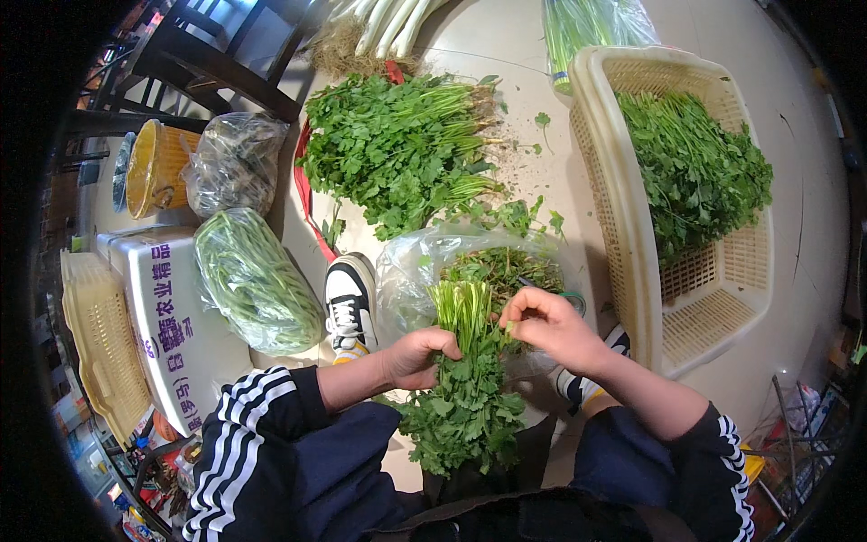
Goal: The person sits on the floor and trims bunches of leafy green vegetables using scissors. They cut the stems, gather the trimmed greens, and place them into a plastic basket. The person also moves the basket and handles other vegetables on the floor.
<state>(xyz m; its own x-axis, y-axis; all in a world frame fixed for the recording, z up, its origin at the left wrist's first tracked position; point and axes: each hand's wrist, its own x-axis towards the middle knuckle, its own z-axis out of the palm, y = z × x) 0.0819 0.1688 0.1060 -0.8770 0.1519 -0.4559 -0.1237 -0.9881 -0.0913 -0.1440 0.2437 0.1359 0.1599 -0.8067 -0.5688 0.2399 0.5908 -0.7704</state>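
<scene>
My left hand [423, 356] grips a bunch of coriander [467, 400] around its middle, with the cut-looking stem ends pointing away from me and the leaves hanging towards my lap. At the bunch's right side, my right hand [552, 328] pinches a small bit of green [509, 327] between thumb and fingertip. Just beyond the stems, a clear plastic bag [413, 264] lies open with root and stem trimmings [501, 267] in it. Farther off, a large pile of coriander [393, 149] rests on the floor, its soiled roots to the right.
To the right stands a cream plastic basket [623, 223], stacked in another, holding coriander [691, 169]. Bagged green beans [257, 284], a white foam box [162, 325] and a yellow bin [159, 169] stand left. Leeks [393, 27] lie at the back. A green-rimmed roll [576, 303] sits by my right hand.
</scene>
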